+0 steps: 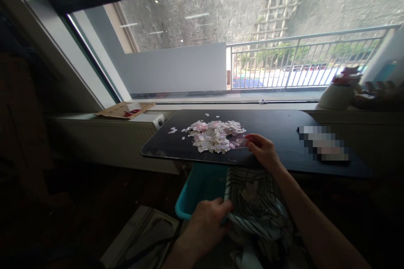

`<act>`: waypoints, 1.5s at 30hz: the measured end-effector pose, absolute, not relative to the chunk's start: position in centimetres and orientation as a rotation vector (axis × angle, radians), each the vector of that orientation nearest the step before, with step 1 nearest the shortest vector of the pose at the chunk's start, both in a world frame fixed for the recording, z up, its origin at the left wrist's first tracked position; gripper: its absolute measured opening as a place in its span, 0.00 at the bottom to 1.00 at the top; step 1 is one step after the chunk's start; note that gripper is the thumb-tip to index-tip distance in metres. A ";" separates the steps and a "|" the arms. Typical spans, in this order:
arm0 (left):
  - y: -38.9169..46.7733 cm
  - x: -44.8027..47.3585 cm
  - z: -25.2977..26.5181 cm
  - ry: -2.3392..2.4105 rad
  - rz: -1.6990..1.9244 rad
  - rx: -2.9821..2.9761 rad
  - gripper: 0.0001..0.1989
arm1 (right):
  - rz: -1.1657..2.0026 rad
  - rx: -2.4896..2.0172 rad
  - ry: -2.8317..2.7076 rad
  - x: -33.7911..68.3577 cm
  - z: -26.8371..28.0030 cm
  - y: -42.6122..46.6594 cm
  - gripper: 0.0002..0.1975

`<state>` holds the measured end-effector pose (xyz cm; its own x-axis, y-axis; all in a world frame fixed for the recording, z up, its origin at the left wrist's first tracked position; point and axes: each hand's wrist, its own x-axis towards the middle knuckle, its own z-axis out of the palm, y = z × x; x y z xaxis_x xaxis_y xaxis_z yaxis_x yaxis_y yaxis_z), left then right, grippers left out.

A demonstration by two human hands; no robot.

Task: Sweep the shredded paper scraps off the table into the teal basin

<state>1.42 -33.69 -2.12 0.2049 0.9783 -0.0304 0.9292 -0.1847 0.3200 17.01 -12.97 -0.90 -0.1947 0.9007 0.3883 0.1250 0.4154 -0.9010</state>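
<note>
A heap of torn white and pinkish paper scraps (210, 136) lies on the dark tabletop (274, 128). My right hand (261, 148) pinches the edge of a thin, see-through pinkish sheet (239, 141), whose far side touches the heap's right part. Below the table's front edge, my left hand (211, 216) is closed on the near left rim of a basket with a black-striped, light lining (252, 195). Some crumpled pale paper (250, 191) sits inside it. A turquoise plastic tub (197, 185) stands at the basket's left, partly under the table.
A blurred-out flat object (325, 143) lies on the table's right end. On the left sill are brown paper (115, 110) and red-handled scissors (131, 112), beside a white radiator (148, 119). A pale vase-like pot (336, 96) stands at the right by the window. A box-like object (142, 235) lies low at the left.
</note>
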 end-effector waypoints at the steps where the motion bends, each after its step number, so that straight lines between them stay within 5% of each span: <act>1: -33.7 1.5 -2.1 1.809 0.243 2.221 0.07 | 0.923 -0.913 -1.617 16.6 -1.1 -13.0 0.15; 45: -34.5 -0.6 -1.9 1.849 0.356 2.091 0.08 | 0.771 -1.071 -1.594 16.2 -0.9 -13.6 0.12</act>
